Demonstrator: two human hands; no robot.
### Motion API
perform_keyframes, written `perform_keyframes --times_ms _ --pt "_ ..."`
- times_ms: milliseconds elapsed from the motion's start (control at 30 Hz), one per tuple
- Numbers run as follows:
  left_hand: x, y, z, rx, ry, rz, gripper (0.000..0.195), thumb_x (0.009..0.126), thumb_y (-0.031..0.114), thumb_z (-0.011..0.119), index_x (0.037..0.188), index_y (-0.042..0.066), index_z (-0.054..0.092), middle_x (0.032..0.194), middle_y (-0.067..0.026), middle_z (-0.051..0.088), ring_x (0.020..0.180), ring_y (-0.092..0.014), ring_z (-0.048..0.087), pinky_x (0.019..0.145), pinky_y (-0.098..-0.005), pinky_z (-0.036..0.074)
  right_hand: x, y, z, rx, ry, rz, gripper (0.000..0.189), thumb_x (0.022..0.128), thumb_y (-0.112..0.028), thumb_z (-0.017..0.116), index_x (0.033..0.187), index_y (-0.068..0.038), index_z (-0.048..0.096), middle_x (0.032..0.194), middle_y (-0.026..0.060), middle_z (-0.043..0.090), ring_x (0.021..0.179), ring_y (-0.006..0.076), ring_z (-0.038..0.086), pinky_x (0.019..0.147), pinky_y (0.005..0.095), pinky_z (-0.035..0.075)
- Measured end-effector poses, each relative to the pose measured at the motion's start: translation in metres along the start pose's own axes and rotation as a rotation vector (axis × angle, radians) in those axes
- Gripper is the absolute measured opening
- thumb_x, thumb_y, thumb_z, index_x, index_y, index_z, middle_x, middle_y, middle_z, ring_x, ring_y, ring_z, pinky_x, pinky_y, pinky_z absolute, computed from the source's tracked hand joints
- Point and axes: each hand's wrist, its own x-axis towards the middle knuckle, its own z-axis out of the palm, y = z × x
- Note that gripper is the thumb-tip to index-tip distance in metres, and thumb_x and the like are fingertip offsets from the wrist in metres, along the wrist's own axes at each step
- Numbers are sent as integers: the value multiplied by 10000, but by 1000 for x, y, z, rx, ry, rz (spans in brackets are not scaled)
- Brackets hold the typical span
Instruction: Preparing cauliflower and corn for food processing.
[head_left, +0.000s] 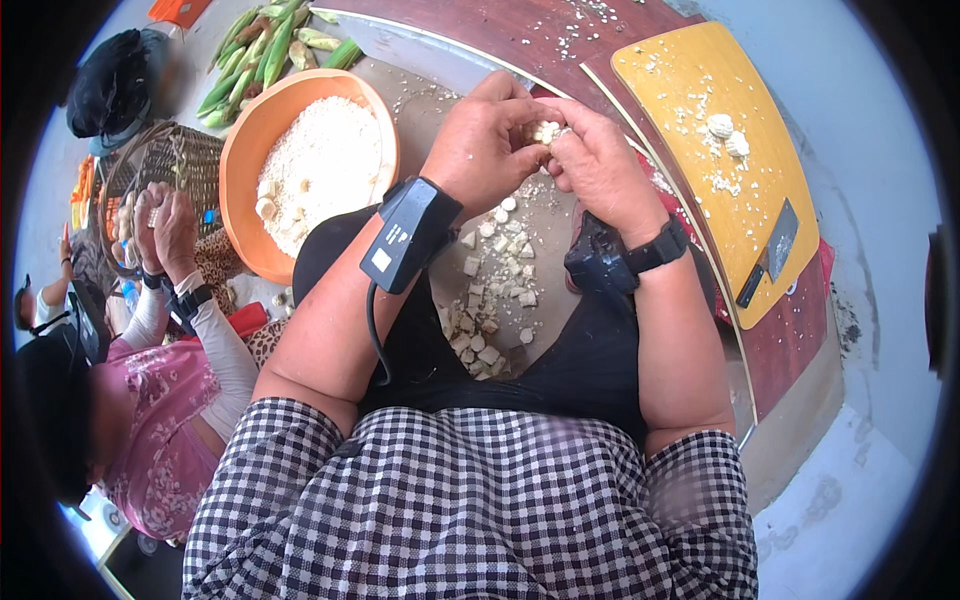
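Note:
Between my two hands, above the gap of my knees, is a short piece of corn cob (543, 132) with pale kernels on it. My left hand (484, 142) grips it from the left, thumb and fingers curled round it. From the other side my right hand (596, 154) pinches the same piece, its thumb against the kernels. The fingers cover most of the cob. Below, on the floor between my legs, lie many cut cob chunks (487, 330) and loose kernels. An orange plastic basin (238, 169) heaped with white kernels (330, 150) stands left of my left hand; a few cob pieces rest on the heap.
A yellow cutting board (765, 247) on the reddish table (780, 375) at right holds a cleaver (780, 240), two cob pieces (727, 135) and scattered kernels. Unhusked corn ears (259, 56) lie beyond the basin. A wicker basket (180, 150) and other people, one with hands (169, 229) raised, are at left.

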Motion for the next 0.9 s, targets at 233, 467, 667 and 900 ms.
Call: perform_keyframes --times_ms 233,467,667,900 --pt "0 -1 1 33 -5 26 333 670 17 737 994 65 677 764 -62 474 618 -174 513 557 -277 448 -2 -2 0 -50 -1 5 370 827 -113 417 1146 -1 567 743 70 570 644 105 534 618 270 454" --pt "1 1 -2 -114 0 -33 269 701 25 690 966 6 647 838 -23 484 623 -85 448 569 -223 392 0 2 -6 235 -6 127 366 857 -89 398 1178 -22 561 834 11 528 625 68 490 546 198 434" --pt "0 -1 -2 -56 23 -18 282 676 26 708 954 17 661 831 -24 491 614 -89 453 564 -225 397 -2 -4 -4 407 -50 158 356 866 -108 419 1174 25 541 805 -1 513 614 52 472 526 182 420" --pt "-1 -1 -2 31 17 21 296 673 30 701 966 70 683 799 -27 480 599 -99 460 554 -231 405 -4 -17 3 78 20 126 355 841 -83 411 1144 2 576 658 -28 508 571 51 472 520 209 423"
